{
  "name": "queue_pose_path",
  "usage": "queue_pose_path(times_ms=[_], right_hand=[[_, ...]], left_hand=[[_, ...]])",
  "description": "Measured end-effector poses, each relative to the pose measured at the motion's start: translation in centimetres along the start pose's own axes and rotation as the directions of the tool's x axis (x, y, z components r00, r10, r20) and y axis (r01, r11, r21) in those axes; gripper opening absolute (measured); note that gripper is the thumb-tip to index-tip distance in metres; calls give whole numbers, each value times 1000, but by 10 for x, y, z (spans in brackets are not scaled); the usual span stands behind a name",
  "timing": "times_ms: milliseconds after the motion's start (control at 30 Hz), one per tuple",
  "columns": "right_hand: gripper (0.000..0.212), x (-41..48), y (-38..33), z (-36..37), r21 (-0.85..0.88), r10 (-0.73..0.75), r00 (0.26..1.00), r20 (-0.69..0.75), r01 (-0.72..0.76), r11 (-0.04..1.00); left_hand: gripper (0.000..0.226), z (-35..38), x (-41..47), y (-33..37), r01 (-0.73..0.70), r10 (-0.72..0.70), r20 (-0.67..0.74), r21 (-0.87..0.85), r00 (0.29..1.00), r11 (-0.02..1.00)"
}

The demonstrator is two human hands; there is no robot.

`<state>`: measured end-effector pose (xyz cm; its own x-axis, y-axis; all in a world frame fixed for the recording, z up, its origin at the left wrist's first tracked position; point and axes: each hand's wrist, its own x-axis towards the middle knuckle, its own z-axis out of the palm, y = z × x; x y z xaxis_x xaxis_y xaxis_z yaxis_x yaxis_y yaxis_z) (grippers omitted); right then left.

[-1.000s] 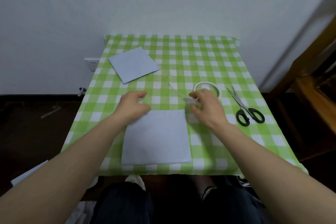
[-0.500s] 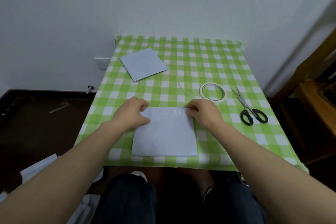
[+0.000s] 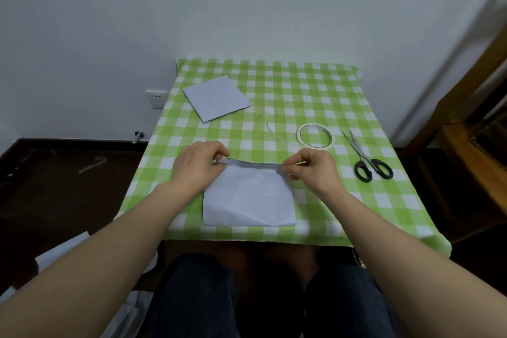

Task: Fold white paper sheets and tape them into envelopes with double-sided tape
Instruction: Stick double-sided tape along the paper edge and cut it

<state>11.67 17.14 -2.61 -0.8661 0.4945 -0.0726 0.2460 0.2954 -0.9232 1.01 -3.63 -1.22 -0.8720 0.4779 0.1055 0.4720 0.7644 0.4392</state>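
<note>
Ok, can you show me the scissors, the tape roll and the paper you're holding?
scissors (image 3: 366, 158), head view, on the blade pivot.
tape roll (image 3: 315, 147), head view, on its near rim.
held paper (image 3: 249, 195), head view, on its flat middle.

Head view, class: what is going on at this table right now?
A seated person is working on a white paper sheet lying on a green checked cloth. The left hand and right hand each pinch a far corner of it, lifting the far edge while the near edge lies flat. A roll of tape, with a loose strip trailing from it, and scissors lie untouched to the right. Another folded sheet lies at the far left.
</note>
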Motion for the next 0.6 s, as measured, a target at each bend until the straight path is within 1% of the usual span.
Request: queue_pose_path(times_ms=[67,133,233,333,367,433,500,600], right_hand=[[17,-5,0,-2,16,-6,1000,-13,6,1000],[21,-9,-1,-4,12,-28,999,-25,28,1000],[26,-16,-2,-6,24,-51,999,-18,51,998],[21,-21,-4,-5,4,-53,998,-18,54,999],[15,-21,-4,-5,-3,-57,998,-40,57,998],[7,-21,-6,-3,46,-49,993,-108,54,997],[13,-20,-9,-1,105,-17,989,-147,33,994],[19,-22,-13,2,135,-9,988,-153,30,990]], left_hand=[[15,-4,-7,3,6,-8,-56,-31,998,1000],[11,-10,-13,5,-3,1,-103,-20,995,1000],[20,-15,-24,7,-60,58,-162,-5,985,998],[24,-13,-33,6,-128,113,-197,-64,974,990],[23,-12,-34,5,-158,139,-215,-74,967,985],[19,-9,-34,3,-192,175,-248,-46,953,980],[13,-9,-32,4,-202,179,-289,-51,941,978],[12,-13,-33,9,-220,165,-308,-152,937,964]])
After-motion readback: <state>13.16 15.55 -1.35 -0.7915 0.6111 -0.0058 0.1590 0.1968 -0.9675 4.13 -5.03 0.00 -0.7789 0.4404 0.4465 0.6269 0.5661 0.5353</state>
